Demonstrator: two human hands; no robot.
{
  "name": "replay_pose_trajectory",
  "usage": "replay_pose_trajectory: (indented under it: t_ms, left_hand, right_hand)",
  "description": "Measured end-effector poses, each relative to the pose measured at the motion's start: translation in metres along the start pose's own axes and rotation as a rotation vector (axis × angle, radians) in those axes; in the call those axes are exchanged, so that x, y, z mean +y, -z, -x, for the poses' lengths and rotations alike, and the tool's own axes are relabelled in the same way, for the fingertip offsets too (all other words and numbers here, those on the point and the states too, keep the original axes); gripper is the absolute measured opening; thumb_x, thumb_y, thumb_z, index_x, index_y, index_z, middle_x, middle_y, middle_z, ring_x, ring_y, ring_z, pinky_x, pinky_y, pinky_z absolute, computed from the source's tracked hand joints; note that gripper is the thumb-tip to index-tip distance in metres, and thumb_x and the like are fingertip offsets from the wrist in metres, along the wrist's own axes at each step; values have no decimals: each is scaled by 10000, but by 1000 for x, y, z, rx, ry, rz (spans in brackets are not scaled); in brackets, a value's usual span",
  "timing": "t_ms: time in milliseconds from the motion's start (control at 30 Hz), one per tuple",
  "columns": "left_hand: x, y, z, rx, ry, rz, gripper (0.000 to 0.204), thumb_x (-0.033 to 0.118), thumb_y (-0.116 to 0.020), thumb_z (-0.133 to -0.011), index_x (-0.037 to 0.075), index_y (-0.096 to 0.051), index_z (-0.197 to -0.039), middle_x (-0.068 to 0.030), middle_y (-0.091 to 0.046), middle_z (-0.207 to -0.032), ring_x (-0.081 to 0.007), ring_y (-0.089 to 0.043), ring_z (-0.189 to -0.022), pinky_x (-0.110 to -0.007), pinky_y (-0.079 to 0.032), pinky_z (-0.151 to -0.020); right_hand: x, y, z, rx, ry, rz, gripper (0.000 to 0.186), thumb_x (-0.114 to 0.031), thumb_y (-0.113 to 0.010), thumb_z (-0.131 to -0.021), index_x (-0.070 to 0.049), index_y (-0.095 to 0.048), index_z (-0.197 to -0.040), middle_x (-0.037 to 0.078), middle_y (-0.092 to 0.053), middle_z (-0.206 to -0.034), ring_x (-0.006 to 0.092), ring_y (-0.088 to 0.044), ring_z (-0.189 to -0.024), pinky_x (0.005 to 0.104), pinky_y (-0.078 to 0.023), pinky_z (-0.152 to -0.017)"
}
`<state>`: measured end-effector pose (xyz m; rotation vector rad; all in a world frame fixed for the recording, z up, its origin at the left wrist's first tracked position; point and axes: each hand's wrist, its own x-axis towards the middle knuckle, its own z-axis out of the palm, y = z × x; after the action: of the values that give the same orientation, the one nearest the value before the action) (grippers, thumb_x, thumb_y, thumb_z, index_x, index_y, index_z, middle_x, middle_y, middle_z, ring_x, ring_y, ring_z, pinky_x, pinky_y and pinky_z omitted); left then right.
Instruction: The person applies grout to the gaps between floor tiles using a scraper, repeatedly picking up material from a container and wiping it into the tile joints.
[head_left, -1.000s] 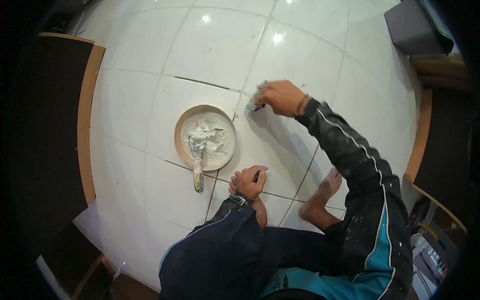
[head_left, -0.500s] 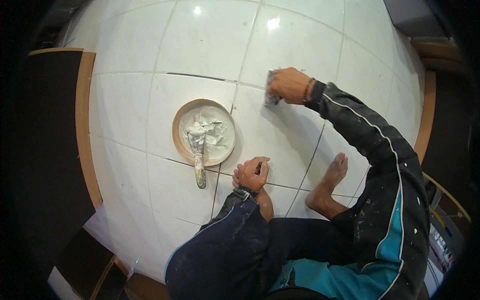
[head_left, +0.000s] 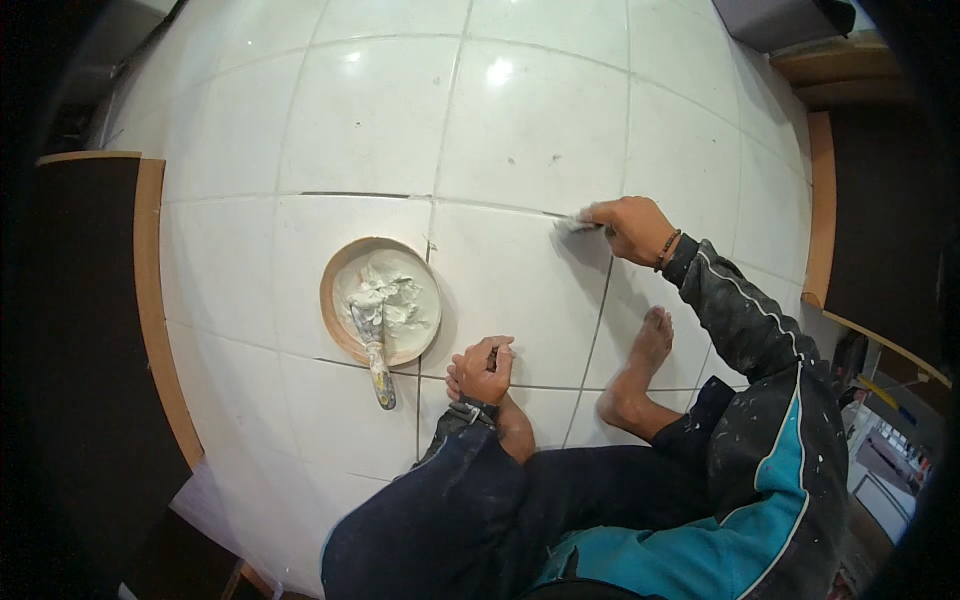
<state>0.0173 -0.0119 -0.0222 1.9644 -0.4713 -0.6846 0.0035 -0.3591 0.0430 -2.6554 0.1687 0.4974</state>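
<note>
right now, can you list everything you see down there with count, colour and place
Shallow round bowl: 1, tan-rimmed, on floor left of centre
Thick soft paste: 1 mass, white, inside bowl
Paste-smeared handled tool: 1, grey and yellowish, head in paste, handle over near rim
Small flat tool: 1, greyish, blurred, in right hand
Glossy floor tiles: many, white, across floor
Wood-edged panels: at least 2, dark, left and right
Box-like container: 1, grey, top right
Assorted items: count unclear, mixed colours, lower right
Left hand: 1, bare, at left foot
Right hand: 1, bare, right of centre
Feet: 2, bare, on tiles
</note>
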Motion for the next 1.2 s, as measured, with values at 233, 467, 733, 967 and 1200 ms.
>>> replay_pose_trajectory:
  t_ms: [233,467,733,967,1200]
  left_hand:
    - [7,-3,3,0,-61,-84,126,104,-611,-872,78,-716,-938,-79,-709,-718,-198,-684,-632,-299,-533,-621]
    - [16,1,1,-48,52,-23,163,148,-588,-892,49,-709,-939,-82,-709,-706,-183,-701,-656,-303,-547,-651]
    - [17,-4,-1,-38,21,19,163,147,-573,-908,54,-701,-951,-85,-704,-703,-186,-697,-640,-296,-545,-634]
    - [6,-8,0,2,28,50,129,110,-617,-880,35,-711,-928,-82,-712,-706,-177,-694,-621,-277,-556,-618]
    - [4,-2,-1,-16,-4,36,160,110,-578,-913,15,-693,-972,-91,-703,-724,-154,-691,-644,-268,-540,-612]
  right_hand:
    - [-38,-73,-9,276,45,488,482,-50,-527,-865,109,-458,-1315,320,-529,-1316,395,-563,-1218,407,-533,-934]
    - [-69,-71,21,39,43,320,439,-69,-574,-822,109,-511,-1218,311,-591,-1154,401,-641,-1033,451,-563,-782]
    - [-30,-26,-58,354,646,120,168,-45,-634,-748,-107,-656,-902,68,-665,-956,299,-647,-916,398,-522,-813]
    - [6,-8,-61,-4,510,93,145,9,-642,-657,-94,-606,-752,31,-650,-814,281,-642,-860,393,-461,-972]
    - [38,-14,4,-32,314,126,215,25,-618,-655,-138,-645,-793,21,-672,-844,289,-651,-883,393,-482,-985]
